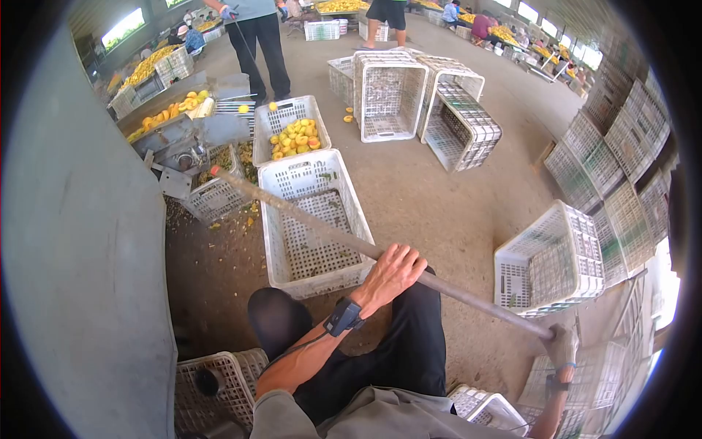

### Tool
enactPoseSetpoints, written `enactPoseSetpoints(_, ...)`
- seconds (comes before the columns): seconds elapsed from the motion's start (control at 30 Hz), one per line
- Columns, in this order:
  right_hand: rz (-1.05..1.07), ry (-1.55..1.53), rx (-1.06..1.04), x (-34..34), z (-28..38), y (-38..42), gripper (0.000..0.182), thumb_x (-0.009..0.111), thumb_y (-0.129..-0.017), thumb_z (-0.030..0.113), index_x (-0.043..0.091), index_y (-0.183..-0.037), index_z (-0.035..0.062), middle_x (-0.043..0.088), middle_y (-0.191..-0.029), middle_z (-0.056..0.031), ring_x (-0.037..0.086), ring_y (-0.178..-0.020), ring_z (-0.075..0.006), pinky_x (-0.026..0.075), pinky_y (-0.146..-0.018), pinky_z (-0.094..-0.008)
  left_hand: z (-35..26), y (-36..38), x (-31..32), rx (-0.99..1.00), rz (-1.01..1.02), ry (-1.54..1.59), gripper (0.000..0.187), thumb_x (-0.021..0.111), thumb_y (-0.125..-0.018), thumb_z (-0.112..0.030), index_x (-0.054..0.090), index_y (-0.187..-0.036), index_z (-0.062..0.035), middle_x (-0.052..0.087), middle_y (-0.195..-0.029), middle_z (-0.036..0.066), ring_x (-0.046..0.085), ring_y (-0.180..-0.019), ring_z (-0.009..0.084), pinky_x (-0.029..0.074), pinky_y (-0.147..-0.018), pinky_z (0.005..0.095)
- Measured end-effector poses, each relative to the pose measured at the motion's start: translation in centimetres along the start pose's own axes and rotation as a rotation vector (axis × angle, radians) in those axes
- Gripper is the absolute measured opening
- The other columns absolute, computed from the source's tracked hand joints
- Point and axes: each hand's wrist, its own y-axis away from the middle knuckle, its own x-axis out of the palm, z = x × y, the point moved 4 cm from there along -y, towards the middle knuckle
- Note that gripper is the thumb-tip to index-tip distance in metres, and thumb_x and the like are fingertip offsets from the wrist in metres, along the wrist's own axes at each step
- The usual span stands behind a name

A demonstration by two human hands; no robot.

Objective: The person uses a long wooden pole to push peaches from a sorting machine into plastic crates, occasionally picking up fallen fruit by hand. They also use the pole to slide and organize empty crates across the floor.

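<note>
We locate the long pole (314, 222) running diagonally across the view, its reddish tip beside the metal machine (191, 150) and its shaft passing above a white perforated plastic crate (276, 256). Our left hand (393, 274) is closed over the shaft, palm down; our right hand (561, 345) is closed around the lower end.

The floor (468, 212) is bare, brown and dusty, with plant scraps below the machine. A second crate (259, 150) – abutting the first at its far end – holds yellow-orange fruit (296, 139). Beyond the machine stands a person in dark trousers (263, 55).

Crates on their sides (393, 99) occupy the floor ahead; another tipped crate (548, 260) lies to the right, near stacked crates (610, 161). Seated people and fruit-covered tables (150, 67) line the large hall – windows along its walls.
</note>
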Motion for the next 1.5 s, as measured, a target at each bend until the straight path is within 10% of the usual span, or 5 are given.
enactPoseSetpoints(0.27,0.578,-0.593,0.146,-11.1,5.3,4.3,0.042,0.086,-0.073,0.013,0.076,-0.111,-0.0031,0.077,-0.090,-0.0133,0.074,-0.084,-0.0192,0.056,-0.078,-0.0350,2.0,0.6,1.5,-0.212,-0.013,0.119,0.022,0.071,-0.080,-0.004,0.058,-0.098,-0.0054,0.059,-0.098,0.011,0.057,-0.103,0.0297,0.041,-0.109,0.0501)
enactPoseSetpoints(0.47,0.487,-0.549,-0.038,-18.2,15.0,8.6,0.057,0.080,-0.079,0.002,0.064,-0.133,-0.0051,0.076,-0.105,-0.0121,0.072,-0.093,-0.0165,0.056,-0.083,-0.0314,4.9,3.1,5.4,-0.347,0.126,0.027,0.024,0.072,-0.079,-0.004,0.062,-0.100,-0.0051,0.061,-0.100,0.012,0.060,-0.105,0.0288,0.042,-0.106,0.0487)
enactPoseSetpoints(0.6,0.735,-0.851,0.234,-17.6,16.9,8.8,0.056,0.079,-0.081,0.003,0.064,-0.134,-0.0028,0.076,-0.108,-0.0129,0.073,-0.093,-0.0158,0.056,-0.082,-0.0307,5.6,5.1,7.6,-0.403,0.177,-0.025,0.020,0.073,-0.081,-0.007,0.065,-0.099,-0.0060,0.063,-0.103,0.012,0.060,-0.108,0.0286,0.047,-0.094,0.0454)
enactPoseSetpoints(1.1,0.438,-0.617,-0.288,-5.7,31.4,9.1,0.052,0.072,-0.090,0.026,0.061,-0.139,0.0119,0.075,-0.116,-0.0170,0.073,-0.098,-0.0386,0.059,-0.082,-0.0467,3.5,8.8,9.6,-0.373,0.451,-0.003,0.025,0.077,-0.072,-0.004,0.073,-0.097,-0.0047,0.064,-0.113,0.015,0.057,-0.117,0.0332,0.052,-0.087,0.0425)
enactPoseSetpoints(1.5,0.476,-0.418,-0.345,-8.0,29.7,7.9,0.058,0.072,-0.089,0.031,0.056,-0.143,0.0180,0.075,-0.117,-0.0137,0.074,-0.094,-0.0372,0.059,-0.082,-0.0478,1.0,7.2,7.1,-0.237,0.374,-0.009,0.025,0.075,-0.075,-0.005,0.072,-0.099,-0.0014,0.067,-0.108,0.017,0.059,-0.115,0.0336,0.048,-0.091,0.0448)
